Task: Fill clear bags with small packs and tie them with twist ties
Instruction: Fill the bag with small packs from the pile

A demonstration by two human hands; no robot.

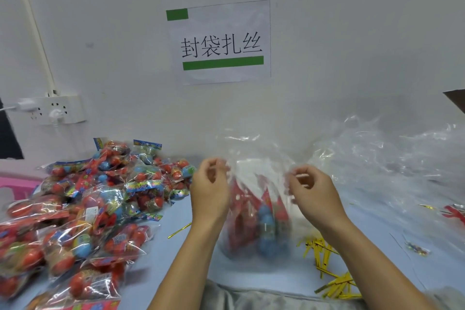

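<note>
Left hand (210, 192) and right hand (310, 194) pinching opposite upper edges of crinkly clear plastic bag (256, 148), red-and-blue small packs (259, 224) hanging below between wrists.

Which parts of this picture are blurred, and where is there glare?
Head view: the packs at the lower left edge smear with blur; the clear bag that both hands pinch looks hazy; white glare streaks the loose plastic on the right; the wall sign stays sharp.
</note>
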